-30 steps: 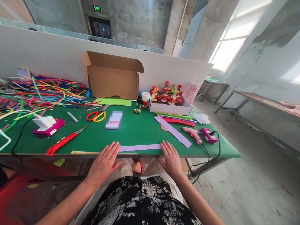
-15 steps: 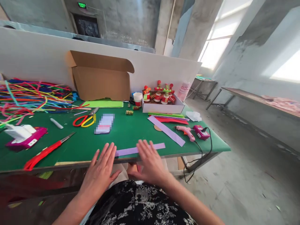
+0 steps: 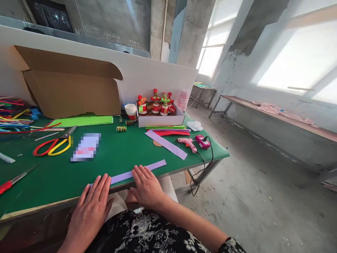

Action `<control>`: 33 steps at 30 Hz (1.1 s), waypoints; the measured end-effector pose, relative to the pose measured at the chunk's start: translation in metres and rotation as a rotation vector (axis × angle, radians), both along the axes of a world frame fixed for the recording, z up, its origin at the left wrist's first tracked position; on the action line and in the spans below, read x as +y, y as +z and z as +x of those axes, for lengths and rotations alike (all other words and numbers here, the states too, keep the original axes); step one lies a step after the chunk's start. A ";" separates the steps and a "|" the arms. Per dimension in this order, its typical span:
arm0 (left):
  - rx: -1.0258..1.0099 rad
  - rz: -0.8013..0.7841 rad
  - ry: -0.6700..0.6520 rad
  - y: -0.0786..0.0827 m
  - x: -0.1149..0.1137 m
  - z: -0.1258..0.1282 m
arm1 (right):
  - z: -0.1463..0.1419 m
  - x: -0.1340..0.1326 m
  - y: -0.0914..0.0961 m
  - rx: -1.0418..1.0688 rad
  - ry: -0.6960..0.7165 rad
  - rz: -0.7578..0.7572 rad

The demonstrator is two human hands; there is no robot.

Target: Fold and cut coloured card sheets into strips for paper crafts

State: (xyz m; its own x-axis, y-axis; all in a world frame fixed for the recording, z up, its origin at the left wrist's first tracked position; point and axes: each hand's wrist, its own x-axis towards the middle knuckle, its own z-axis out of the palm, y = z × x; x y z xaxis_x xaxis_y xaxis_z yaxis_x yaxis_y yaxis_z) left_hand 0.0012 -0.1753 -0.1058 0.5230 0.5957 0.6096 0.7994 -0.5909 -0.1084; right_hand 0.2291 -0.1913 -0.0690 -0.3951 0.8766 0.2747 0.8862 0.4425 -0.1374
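Observation:
A narrow purple paper strip lies along the front edge of the green table. My left hand is flat over the strip's left end, fingers stretched forward. My right hand presses flat on the strip right of its middle, fingertips across it; the right end sticks out beyond. Both hands are open, with nothing gripped. Farther back to the right lies a wider purple paper strip, slanted, partly over a round brown disc.
Scissors, a red-handled knife and a blurred phone-like object lie to the left. A pink glue gun with a cord is at right. Behind stand a cardboard box, paper cups and a white box of red-green figures.
The view has swung to the right, so the table's things appear farther left. My right hand has settled flat on the strip; my left hand stays at its left end.

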 end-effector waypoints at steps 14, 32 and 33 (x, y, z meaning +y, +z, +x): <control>0.002 -0.043 0.062 0.005 0.002 -0.055 | 0.090 -0.008 -0.010 -0.041 -0.164 0.122; 0.020 -0.100 -0.086 0.004 0.015 0.024 | -0.026 0.006 0.007 0.032 0.092 0.013; 0.025 -0.087 -0.095 0.003 0.015 0.022 | -0.024 0.007 0.005 0.031 0.092 0.017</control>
